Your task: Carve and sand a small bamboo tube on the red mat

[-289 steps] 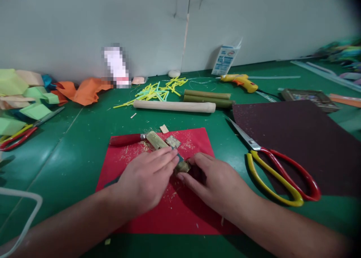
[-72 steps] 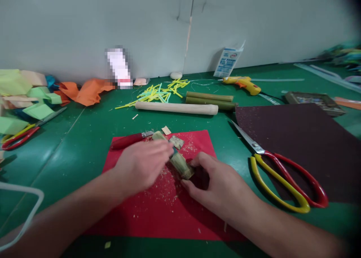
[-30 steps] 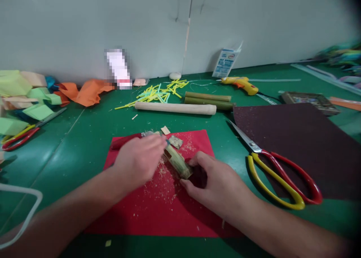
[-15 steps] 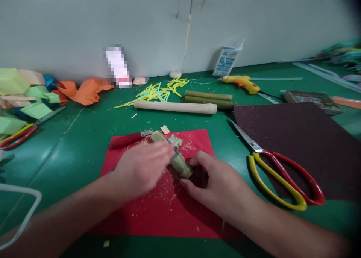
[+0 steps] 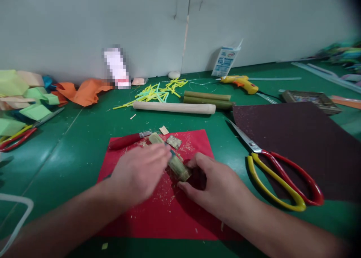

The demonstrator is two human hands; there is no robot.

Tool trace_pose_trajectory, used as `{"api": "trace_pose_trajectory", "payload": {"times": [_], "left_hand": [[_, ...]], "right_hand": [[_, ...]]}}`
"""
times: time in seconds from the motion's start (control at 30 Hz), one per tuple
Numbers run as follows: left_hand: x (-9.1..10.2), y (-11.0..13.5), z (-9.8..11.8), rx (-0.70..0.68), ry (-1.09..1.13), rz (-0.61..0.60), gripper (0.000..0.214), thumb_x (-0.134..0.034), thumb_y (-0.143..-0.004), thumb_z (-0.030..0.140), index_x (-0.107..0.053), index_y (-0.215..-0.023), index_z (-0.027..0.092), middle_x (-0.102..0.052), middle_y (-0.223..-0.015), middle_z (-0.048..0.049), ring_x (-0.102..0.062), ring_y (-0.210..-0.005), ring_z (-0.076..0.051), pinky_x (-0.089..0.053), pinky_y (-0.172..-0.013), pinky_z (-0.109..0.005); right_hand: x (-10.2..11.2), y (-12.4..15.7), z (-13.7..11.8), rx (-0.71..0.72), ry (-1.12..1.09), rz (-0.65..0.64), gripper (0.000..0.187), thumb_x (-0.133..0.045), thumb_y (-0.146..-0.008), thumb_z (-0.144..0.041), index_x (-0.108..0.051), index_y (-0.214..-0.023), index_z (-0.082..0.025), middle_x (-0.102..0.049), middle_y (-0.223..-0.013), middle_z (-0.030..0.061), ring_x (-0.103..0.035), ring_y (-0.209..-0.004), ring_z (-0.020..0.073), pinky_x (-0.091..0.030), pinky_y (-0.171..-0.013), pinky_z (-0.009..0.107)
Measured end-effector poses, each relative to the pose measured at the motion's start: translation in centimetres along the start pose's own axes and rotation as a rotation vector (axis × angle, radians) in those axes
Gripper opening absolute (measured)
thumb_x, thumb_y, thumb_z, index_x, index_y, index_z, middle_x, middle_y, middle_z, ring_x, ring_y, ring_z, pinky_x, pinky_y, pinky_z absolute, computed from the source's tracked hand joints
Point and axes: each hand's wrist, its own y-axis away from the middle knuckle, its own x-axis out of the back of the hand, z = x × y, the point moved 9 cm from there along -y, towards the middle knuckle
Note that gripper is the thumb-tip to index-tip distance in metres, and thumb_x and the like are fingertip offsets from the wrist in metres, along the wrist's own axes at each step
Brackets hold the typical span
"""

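A short greenish bamboo piece lies slantwise over a red sheet. The thumb and fingers of my right hand are closed around its near end. My left hand, blurred, is across the bamboo's middle and hides part of it. Its fingers are pressed together over a thin dark strip, whose kind I cannot make out. Just beyond the bamboo lie a red-handled craft knife, a small rough grey square and a pale wood chip. Fine shavings dot the red sheet.
Large scissors rest to the right, partly on a dark brown sheet. Behind are a pale rod, bamboo lengths, yellow strips and a glue gun. Folded papers and other scissors occupy the left.
My left hand has shifted slightly left and down along the bamboo. My right hand keeps its hold. The whole view has moved a little.
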Motion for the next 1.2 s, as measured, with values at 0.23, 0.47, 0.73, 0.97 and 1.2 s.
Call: {"api": "trace_pose_trajectory", "payload": {"times": [0.23,0.47,0.73,0.97,1.2], "left_hand": [[0.3,-0.1,0.2,0.049,-0.046,0.067,0.031,-0.040,-0.088,0.014,-0.061,-0.111,0.011,-0.064,-0.113,-0.0089,-0.059,-0.107,-0.019,-0.051,-0.093,-0.035],[0.2,0.1,0.5,0.009,-0.009,0.041,0.030,-0.041,-0.089,0.015,-0.061,-0.111,0.012,-0.064,-0.115,-0.0076,-0.058,-0.110,-0.018,-0.049,-0.096,-0.033],[0.0,0.0,0.7,-0.044,0.060,0.017,0.030,-0.042,-0.087,0.013,-0.061,-0.111,0.013,-0.063,-0.116,-0.0066,-0.057,-0.112,-0.018,-0.048,-0.098,-0.033],[-0.3,0.2,1.9,-0.082,0.074,0.002,0.033,-0.040,-0.086,0.011,-0.059,-0.113,0.010,-0.058,-0.123,-0.0085,-0.052,-0.118,-0.021,-0.049,-0.097,-0.036],[0.3,0.0,0.7,0.012,-0.018,0.066,0.030,-0.041,-0.088,0.013,-0.061,-0.111,0.011,-0.064,-0.114,-0.0086,-0.058,-0.110,-0.020,-0.051,-0.093,-0.035]], "right_hand": [[0.0,-0.1,0.1,-0.007,-0.007,0.010,0.020,-0.061,-0.068,-0.034,-0.049,-0.080,-0.023,-0.060,-0.069,-0.0029,-0.051,-0.058,0.0137,-0.034,-0.050,0.025],[0.0,-0.1,0.3,-0.024,0.007,0.007,0.021,-0.061,-0.068,-0.036,-0.049,-0.080,-0.024,-0.059,-0.068,-0.0029,-0.050,-0.057,0.0138,-0.033,-0.049,0.025],[-0.2,-0.1,0.3,-0.017,-0.012,0.002,0.021,-0.061,-0.069,-0.036,-0.049,-0.081,-0.024,-0.060,-0.070,-0.0032,-0.051,-0.059,0.0138,-0.034,-0.051,0.024],[-0.2,0.0,0.0,-0.008,-0.017,-0.013,0.019,-0.061,-0.068,-0.032,-0.048,-0.078,-0.023,-0.059,-0.068,-0.0034,-0.050,-0.057,0.0131,-0.034,-0.050,0.024],[0.0,-0.1,0.2,-0.024,-0.007,0.003,0.021,-0.062,-0.068,-0.036,-0.050,-0.080,-0.023,-0.060,-0.068,-0.0030,-0.050,-0.057,0.0134,-0.034,-0.050,0.024]]}}
